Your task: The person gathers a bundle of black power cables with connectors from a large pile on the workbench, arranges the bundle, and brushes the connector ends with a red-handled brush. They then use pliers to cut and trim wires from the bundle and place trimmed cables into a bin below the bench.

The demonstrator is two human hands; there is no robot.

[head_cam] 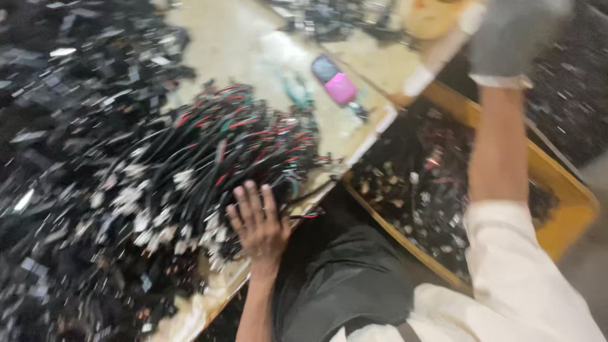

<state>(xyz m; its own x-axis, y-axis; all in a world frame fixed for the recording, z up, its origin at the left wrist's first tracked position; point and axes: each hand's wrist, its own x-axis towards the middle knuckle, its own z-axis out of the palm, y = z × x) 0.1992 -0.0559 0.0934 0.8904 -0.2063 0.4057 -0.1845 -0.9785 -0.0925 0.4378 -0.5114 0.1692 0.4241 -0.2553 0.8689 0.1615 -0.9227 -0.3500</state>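
Hands apart: my left hand rests open, fingers spread, on the wire bundle at the worktop edge, while my gloved right hand is raised above the yellow bin, its grip too blurred to tell.

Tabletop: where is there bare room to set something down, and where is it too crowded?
Bare tabletop shows beyond the wire bundle, bordered by the dark parts heap and the pink phone. A smaller patch lies between the phone and the table edge. The near side is crowded: the left hand rests on the wires. The yellow bin is full. The gloved right hand is raised.
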